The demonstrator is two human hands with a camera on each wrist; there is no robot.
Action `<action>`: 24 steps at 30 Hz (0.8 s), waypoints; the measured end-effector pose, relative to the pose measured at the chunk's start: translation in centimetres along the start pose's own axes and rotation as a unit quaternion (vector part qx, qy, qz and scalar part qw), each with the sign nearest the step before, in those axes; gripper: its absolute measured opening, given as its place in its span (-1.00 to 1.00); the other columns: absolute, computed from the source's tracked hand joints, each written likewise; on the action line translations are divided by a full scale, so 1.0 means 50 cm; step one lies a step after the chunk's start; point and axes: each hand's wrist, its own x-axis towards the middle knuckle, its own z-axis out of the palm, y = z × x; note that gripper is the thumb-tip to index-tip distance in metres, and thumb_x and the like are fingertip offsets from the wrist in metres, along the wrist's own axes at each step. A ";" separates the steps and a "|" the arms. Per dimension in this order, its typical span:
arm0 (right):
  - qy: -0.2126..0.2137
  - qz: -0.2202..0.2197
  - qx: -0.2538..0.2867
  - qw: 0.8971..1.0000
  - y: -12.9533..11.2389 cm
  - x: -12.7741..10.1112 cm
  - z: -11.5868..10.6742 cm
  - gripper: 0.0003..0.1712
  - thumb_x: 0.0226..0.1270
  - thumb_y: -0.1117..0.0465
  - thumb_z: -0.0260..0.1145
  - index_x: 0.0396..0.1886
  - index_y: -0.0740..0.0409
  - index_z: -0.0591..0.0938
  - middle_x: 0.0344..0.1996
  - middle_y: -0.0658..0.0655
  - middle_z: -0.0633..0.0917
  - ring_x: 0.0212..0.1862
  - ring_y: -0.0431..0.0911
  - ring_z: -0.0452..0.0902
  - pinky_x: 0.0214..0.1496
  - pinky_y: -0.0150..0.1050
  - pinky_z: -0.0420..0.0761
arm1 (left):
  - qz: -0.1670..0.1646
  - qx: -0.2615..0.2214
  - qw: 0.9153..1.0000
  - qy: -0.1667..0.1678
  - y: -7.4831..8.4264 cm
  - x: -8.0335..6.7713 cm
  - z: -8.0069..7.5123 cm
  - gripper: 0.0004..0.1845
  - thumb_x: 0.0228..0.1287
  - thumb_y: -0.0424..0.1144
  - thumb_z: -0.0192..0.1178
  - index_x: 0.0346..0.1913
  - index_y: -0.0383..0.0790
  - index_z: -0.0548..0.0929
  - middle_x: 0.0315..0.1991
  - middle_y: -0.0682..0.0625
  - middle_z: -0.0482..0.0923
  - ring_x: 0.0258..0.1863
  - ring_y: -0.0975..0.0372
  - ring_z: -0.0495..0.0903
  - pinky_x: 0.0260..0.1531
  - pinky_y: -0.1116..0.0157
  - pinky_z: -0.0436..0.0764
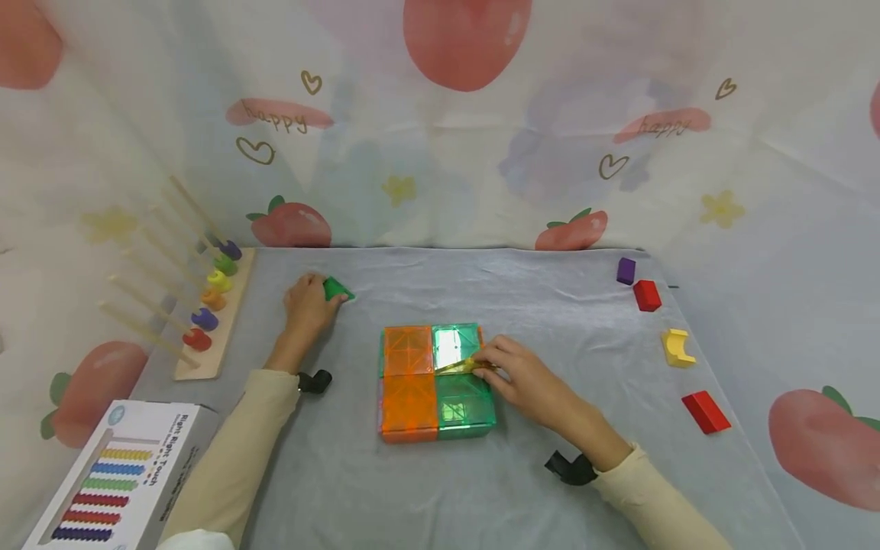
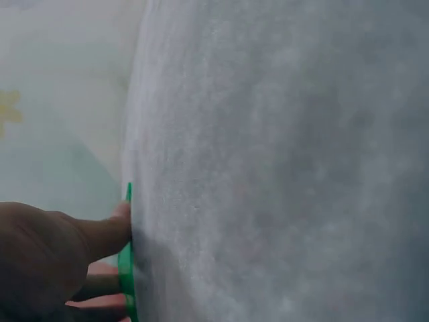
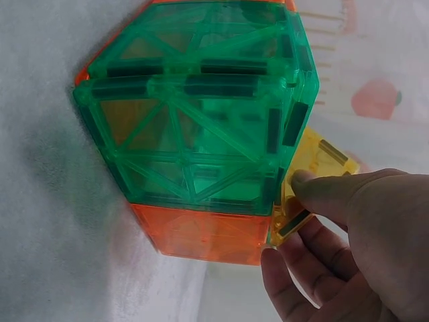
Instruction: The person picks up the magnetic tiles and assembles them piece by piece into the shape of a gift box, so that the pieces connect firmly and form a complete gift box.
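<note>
A low block built of see-through magnetic tiles stands on the cloth, with orange tiles [image 1: 409,405] on the left of its top and green tiles [image 1: 467,409] on the right. My right hand [image 1: 525,378] pinches a yellow magnetic tile [image 3: 314,157] between thumb and fingers. In the head view this tile shows as a thin slanted strip over the green part of the block. Farther back on the left, my left hand [image 1: 307,305] holds a small green triangular tile [image 1: 338,289] by its edges, close over the cloth. Part of that tile is hidden by the fingers.
At the left stands a wooden peg board [image 1: 230,336] with coloured pieces, and a white toy box [image 1: 137,451] lies in front of it. Purple [image 1: 626,271], red [image 1: 647,296] and yellow [image 1: 677,348] blocks lie along the right edge, with another red block [image 1: 706,412].
</note>
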 end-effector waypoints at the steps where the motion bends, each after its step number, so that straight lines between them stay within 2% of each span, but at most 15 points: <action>1: -0.001 0.002 0.000 1.000 0.000 -0.001 0.000 -0.82 0.47 0.27 0.43 0.01 0.03 0.74 -0.12 -0.09 0.62 -0.06 -0.25 0.58 -0.01 -0.09 0.74 | 0.003 -0.002 1.000 0.015 0.002 -0.004 -0.002 -0.40 0.49 -0.13 0.34 0.28 -0.58 0.45 0.21 -0.50 0.47 0.24 -0.31 0.43 0.36 -0.25 0.26; 5: -0.003 0.006 0.002 1.000 -0.001 -0.004 -0.003 -0.82 0.46 0.28 0.43 0.01 0.04 0.74 -0.12 -0.08 0.63 -0.05 -0.24 0.60 0.01 -0.09 0.74 | 0.028 -0.025 0.998 0.047 0.012 -0.026 -0.020 -0.64 0.51 -0.24 0.31 0.10 -0.46 0.48 -0.02 -0.43 0.62 0.01 -0.29 0.59 0.23 -0.24 0.39; 7: -0.003 0.009 0.003 1.000 -0.001 -0.006 -0.005 -0.81 0.46 0.28 0.43 0.01 0.04 0.74 -0.12 -0.08 0.63 -0.05 -0.24 0.60 0.00 -0.09 0.74 | 0.041 -0.057 0.997 0.037 0.022 -0.046 -0.040 -0.73 0.56 -0.26 0.24 0.09 -0.40 0.52 -0.04 -0.38 0.68 -0.05 -0.24 0.65 0.14 -0.21 0.49; 9: -0.003 0.011 0.004 1.000 -0.001 -0.007 -0.007 -0.81 0.46 0.28 0.43 0.01 0.05 0.74 -0.12 -0.08 0.64 -0.06 -0.24 0.60 0.00 -0.09 0.74 | 0.061 -0.104 0.993 0.012 0.042 -0.076 -0.064 -0.76 0.60 -0.25 0.19 0.11 -0.36 0.55 0.00 -0.34 0.70 -0.01 -0.19 0.67 0.11 -0.18 0.55; 12: -0.002 0.013 0.003 1.000 -0.001 -0.008 -0.012 -0.81 0.46 0.28 0.44 0.02 0.06 0.74 -0.12 -0.08 0.64 -0.06 -0.24 0.60 0.00 -0.10 0.74 | 0.111 -0.174 0.978 -0.026 0.087 -0.141 -0.096 -0.78 0.60 -0.26 0.21 0.13 -0.30 0.61 0.03 -0.25 0.71 0.01 -0.09 0.69 0.05 -0.09 0.65; 14: -0.002 0.014 0.003 1.000 0.000 -0.009 -0.015 -0.81 0.46 0.28 0.44 0.01 0.07 0.74 -0.12 -0.08 0.64 -0.05 -0.23 0.61 0.01 -0.10 0.74 | 0.159 -0.199 0.966 -0.041 0.122 -0.190 -0.106 -0.82 0.53 -0.30 0.28 0.07 -0.27 0.65 -0.04 -0.16 0.73 -0.04 0.00 0.71 0.02 -0.04 0.69; 16: -0.002 0.014 0.001 1.000 0.003 -0.011 -0.018 -0.81 0.45 0.29 0.44 0.01 0.08 0.75 -0.12 -0.08 0.64 -0.05 -0.22 0.61 0.01 -0.09 0.74 | 0.200 -0.200 0.958 -0.056 0.155 -0.234 -0.101 -0.86 0.47 -0.32 0.33 0.01 -0.20 0.68 -0.11 -0.04 0.73 -0.12 0.12 0.70 -0.04 0.04 0.72; 19: 0.001 0.017 -0.001 1.000 0.006 -0.013 -0.020 -0.81 0.45 0.29 0.44 0.00 0.07 0.75 -0.12 -0.09 0.64 -0.06 -0.23 0.60 -0.01 -0.08 0.74 | 0.233 -0.175 0.954 -0.070 0.191 -0.278 -0.078 -0.87 0.43 -0.31 0.37 -0.04 -0.11 0.69 -0.15 0.08 0.67 -0.17 0.25 0.65 -0.10 0.13 0.73; 24: 0.004 0.017 0.001 1.000 0.012 -0.013 -0.021 -0.81 0.45 0.29 0.44 0.00 0.05 0.74 -0.13 -0.09 0.64 -0.08 -0.24 0.60 -0.02 -0.06 0.73 | 0.245 -0.137 0.958 -0.064 0.217 -0.301 -0.041 -0.85 0.44 -0.29 0.38 -0.02 -0.07 0.68 -0.15 0.13 0.64 -0.19 0.31 0.62 -0.13 0.21 0.72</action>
